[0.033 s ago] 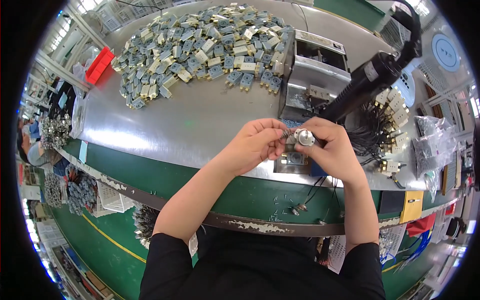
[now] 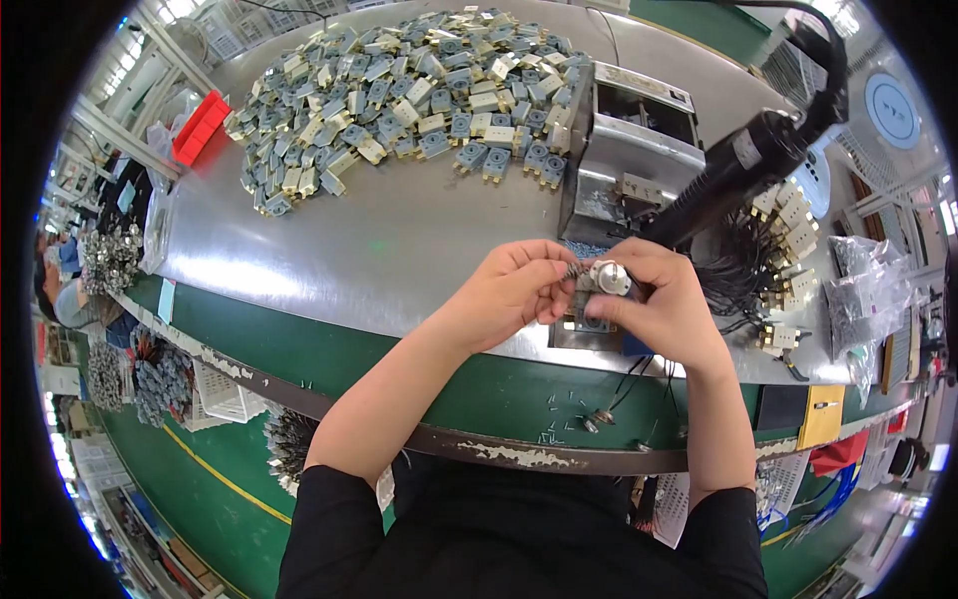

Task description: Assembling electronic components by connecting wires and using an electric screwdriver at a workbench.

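Above a grey block in a metal fixture (image 2: 574, 337), my two hands meet at the table's front edge. My right hand (image 2: 664, 295) is closed around a silver round metal part (image 2: 611, 279) with a stub on top, thumb and fingers gripping its sides. Close against that part's left side, my left hand (image 2: 524, 290) pinches a small dark, coil-like piece (image 2: 576, 270) between thumb and fingertips. The fingers partly hide this piece, and its exact kind is unclear. Just behind my hands hangs a black powered screwdriver (image 2: 733, 165), angled down towards a metal jig (image 2: 639, 190).
A big heap of grey and cream blocks (image 2: 419, 90) covers the far table. A red bin (image 2: 202, 128) stands at left. Wired blocks (image 2: 788, 260) and a clear plastic bag (image 2: 868, 290) lie at right. Loose screws (image 2: 554, 424) are scattered on the green front edge.
The silver part has shifted very slightly to the right and tilted a little in my right hand. Both grips are otherwise the same.
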The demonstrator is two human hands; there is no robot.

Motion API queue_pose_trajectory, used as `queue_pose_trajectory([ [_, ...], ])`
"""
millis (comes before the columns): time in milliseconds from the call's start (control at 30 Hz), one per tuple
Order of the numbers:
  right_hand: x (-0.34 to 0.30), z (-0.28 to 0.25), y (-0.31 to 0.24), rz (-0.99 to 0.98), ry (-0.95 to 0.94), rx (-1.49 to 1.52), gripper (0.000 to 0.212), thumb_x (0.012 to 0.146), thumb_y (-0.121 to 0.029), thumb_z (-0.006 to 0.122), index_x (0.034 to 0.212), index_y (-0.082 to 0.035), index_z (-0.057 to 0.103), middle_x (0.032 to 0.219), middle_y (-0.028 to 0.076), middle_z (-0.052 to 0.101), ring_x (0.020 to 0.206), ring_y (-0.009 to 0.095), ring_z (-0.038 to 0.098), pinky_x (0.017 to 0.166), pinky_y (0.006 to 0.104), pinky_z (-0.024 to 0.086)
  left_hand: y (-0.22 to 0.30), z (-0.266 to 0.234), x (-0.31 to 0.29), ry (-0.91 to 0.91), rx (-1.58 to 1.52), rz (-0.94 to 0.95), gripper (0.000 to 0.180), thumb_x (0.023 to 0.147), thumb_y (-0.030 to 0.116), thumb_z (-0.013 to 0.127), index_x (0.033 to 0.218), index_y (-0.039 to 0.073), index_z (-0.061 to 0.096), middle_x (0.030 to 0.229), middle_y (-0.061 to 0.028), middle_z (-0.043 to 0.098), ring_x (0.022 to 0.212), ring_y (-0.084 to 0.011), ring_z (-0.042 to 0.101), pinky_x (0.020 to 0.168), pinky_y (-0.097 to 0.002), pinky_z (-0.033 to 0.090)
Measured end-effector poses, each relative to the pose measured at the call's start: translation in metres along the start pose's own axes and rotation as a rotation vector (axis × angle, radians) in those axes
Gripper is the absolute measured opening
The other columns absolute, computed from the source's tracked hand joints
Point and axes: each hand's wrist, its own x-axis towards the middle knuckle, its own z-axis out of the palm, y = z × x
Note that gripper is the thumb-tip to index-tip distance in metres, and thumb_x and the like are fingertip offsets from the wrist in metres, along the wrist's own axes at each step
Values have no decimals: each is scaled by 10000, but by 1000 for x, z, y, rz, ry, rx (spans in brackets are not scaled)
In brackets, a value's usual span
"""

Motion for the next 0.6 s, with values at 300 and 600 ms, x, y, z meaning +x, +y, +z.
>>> queue_pose_trajectory([
  [300,9,13,4,-54,34,-164,90,870,12,749,958,28,738,901,82,680,770,159,601,673,295,461,6,-3,-13,36,135,19,206,1003,45,683,1180,-57,657,993,-126,734,803,-150,700,668,-254,558],
  [600,26,11,0,-59,-249,-347,163,881,70,569,1004,61,677,892,190,639,846,377,631,764,420,498,14,-24,-19,86,1124,860,147,860,-26,806,996,16,770,983,-92,762,850,-206,747,755,-314,621],
])
